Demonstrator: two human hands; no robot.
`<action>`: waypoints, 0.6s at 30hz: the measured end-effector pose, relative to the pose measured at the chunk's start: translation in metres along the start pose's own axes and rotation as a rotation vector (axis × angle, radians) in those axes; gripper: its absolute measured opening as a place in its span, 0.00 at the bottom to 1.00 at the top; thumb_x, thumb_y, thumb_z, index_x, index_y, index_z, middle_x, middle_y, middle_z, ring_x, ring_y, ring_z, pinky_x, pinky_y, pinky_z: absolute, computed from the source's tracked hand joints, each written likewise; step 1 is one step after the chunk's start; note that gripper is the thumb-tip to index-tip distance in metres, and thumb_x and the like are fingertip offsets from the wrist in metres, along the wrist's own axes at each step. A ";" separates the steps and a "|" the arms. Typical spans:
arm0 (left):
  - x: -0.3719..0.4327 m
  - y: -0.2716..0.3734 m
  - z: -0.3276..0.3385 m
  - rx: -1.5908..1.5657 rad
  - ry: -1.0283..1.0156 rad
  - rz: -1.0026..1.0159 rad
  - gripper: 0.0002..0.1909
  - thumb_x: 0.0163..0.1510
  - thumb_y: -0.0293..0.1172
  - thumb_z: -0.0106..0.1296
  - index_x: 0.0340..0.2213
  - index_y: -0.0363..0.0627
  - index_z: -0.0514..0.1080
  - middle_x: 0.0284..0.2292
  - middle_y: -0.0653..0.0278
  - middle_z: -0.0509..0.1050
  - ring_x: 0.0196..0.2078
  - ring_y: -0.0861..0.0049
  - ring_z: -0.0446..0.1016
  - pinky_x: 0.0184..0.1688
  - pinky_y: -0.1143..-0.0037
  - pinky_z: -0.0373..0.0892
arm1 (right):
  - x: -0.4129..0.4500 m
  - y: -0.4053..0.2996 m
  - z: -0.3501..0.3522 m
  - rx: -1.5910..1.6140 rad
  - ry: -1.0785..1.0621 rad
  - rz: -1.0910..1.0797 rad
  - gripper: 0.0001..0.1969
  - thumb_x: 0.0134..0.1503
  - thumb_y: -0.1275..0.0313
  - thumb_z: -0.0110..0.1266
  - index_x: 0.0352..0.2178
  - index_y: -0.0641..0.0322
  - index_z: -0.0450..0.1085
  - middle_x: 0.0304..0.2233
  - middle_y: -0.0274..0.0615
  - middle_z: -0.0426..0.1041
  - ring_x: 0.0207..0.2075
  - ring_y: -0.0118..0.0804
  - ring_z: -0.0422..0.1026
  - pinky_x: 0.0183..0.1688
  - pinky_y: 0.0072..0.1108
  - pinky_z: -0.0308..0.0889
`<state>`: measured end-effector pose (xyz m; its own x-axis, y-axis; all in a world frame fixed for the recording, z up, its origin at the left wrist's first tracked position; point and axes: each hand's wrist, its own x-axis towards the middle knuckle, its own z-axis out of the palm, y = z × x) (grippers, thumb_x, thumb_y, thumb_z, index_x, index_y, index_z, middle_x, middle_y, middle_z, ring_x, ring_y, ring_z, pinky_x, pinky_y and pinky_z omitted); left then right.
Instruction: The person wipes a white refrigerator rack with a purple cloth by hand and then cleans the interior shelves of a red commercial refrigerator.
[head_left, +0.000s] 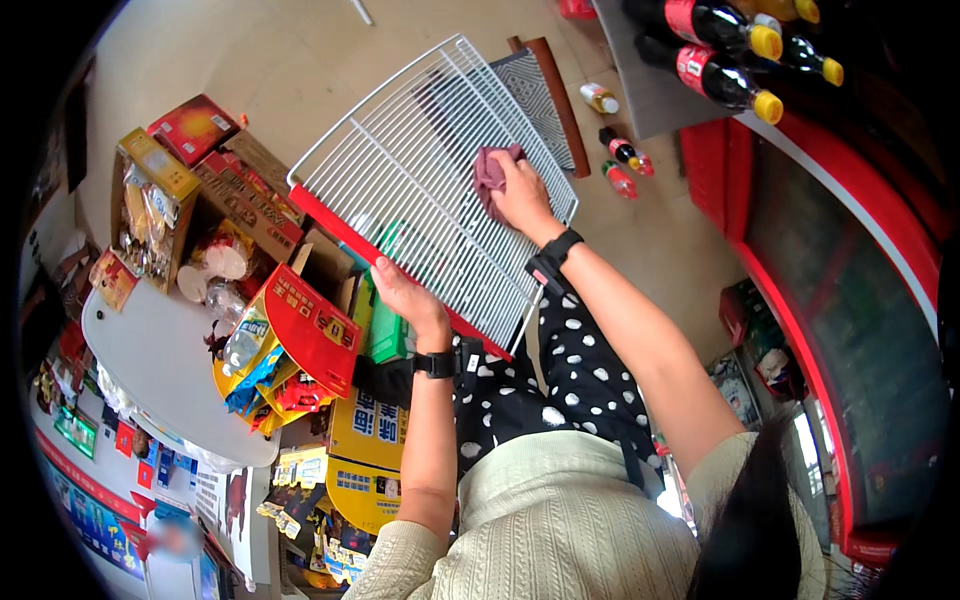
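Observation:
A white wire shelf rack (420, 180) with a red front strip is held up, tilted, before me. My left hand (409, 296) grips its red edge, the thumb lying over the strip. In my right hand (521, 191) is a crumpled maroon cloth (491, 176), pressed on the wires towards the rack's right side. Both wrists wear black straps with small devices. Through the wires a grey patterned mat or seat surface with a brown edge (559, 105) can be seen, along with green boxes (386, 330) below.
Cola bottles (724, 79) lie on a grey surface at upper right, beside a red-framed cooler (795, 300). Several small bottles (621, 146) are on the floor. To the left are cardboard cartons (247, 195), a white counter (165, 367) and a red display box of snacks (315, 322).

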<state>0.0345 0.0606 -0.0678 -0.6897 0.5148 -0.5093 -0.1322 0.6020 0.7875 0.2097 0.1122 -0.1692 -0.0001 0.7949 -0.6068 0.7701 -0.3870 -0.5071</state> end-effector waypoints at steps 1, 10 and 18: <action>0.001 0.001 -0.003 0.000 0.014 0.006 0.19 0.68 0.44 0.39 0.37 0.37 0.66 0.28 0.72 0.62 0.30 0.83 0.59 0.34 0.78 0.61 | -0.009 -0.009 -0.002 0.067 -0.064 -0.014 0.29 0.47 0.75 0.60 0.52 0.48 0.62 0.37 0.52 0.68 0.41 0.58 0.70 0.44 0.40 0.67; -0.009 0.009 0.000 0.044 0.068 0.034 0.19 0.68 0.43 0.39 0.37 0.35 0.66 0.28 0.70 0.64 0.30 0.82 0.59 0.35 0.77 0.61 | -0.035 -0.026 -0.001 0.322 -0.079 -0.093 0.30 0.48 0.74 0.60 0.54 0.45 0.64 0.38 0.51 0.68 0.42 0.57 0.69 0.47 0.38 0.67; -0.004 -0.012 -0.009 -0.049 -0.008 -0.006 0.25 0.67 0.47 0.37 0.48 0.32 0.65 0.40 0.62 0.69 0.40 0.76 0.66 0.46 0.75 0.64 | -0.002 -0.026 -0.024 0.527 -0.201 0.112 0.25 0.49 0.70 0.61 0.51 0.54 0.69 0.44 0.49 0.76 0.45 0.44 0.75 0.49 0.30 0.70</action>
<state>0.0325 0.0457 -0.0719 -0.6827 0.5164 -0.5170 -0.1710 0.5750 0.8001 0.2051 0.1322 -0.1403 -0.0978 0.6514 -0.7524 0.3500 -0.6852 -0.6388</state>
